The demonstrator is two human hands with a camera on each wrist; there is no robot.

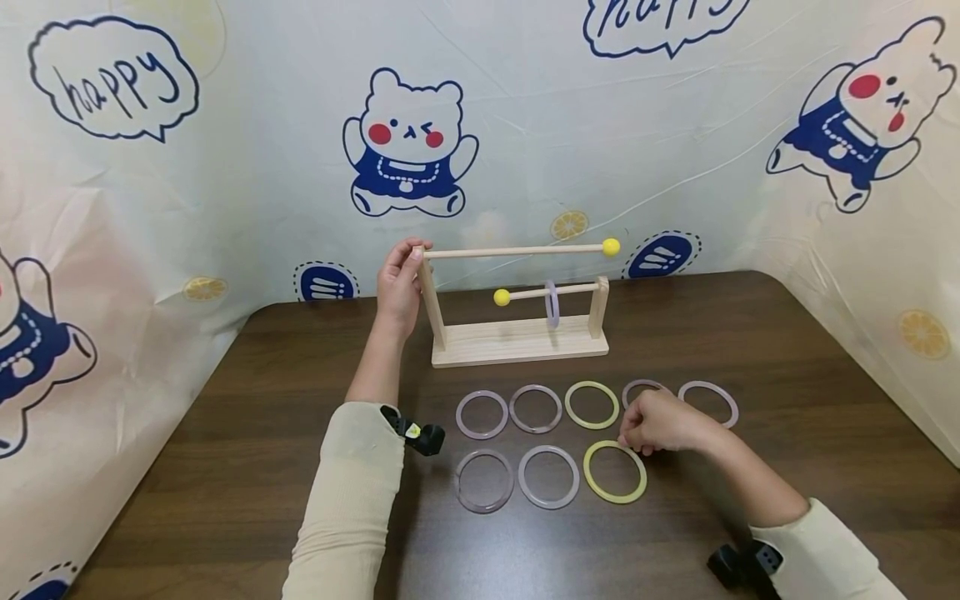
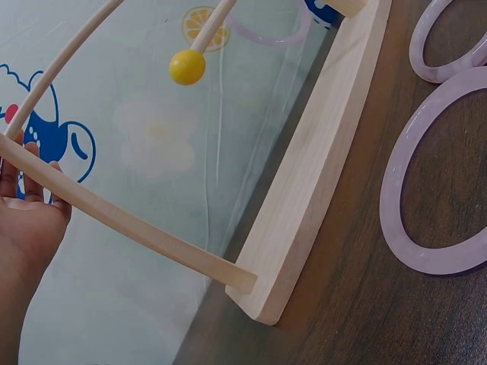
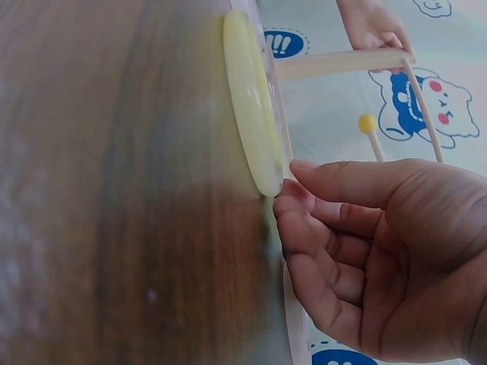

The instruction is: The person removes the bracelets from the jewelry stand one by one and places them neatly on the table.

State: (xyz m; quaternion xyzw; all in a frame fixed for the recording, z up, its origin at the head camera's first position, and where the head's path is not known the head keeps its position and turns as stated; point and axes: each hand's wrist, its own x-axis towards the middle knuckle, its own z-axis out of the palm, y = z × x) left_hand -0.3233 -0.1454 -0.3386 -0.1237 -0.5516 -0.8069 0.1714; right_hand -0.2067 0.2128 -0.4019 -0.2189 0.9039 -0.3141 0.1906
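My left hand (image 1: 399, 287) holds the top of the tall post of a wooden ring stand (image 1: 517, 340), thumb in front and fingers behind. From that post a long rod (image 1: 517, 251) runs right to a yellow ball. One pale purple ring (image 1: 552, 304) hangs on the shorter, lower rod (image 1: 577, 290), which points left from the short post. Over the table my right hand (image 1: 663, 422) pinches the far right edge of the near yellow ring (image 1: 615, 498), fingers curled. In the right wrist view, thumb and forefinger meet at the end of that yellow ring (image 3: 247, 106).
Other rings lie in two rows before the stand: purple ones, a whitish ring (image 1: 549, 504) and another yellow ring (image 1: 592, 426). The right hand partly covers a purple ring (image 1: 637, 384). A patterned cloth (image 1: 262, 167) hangs behind the brown table (image 1: 262, 433).
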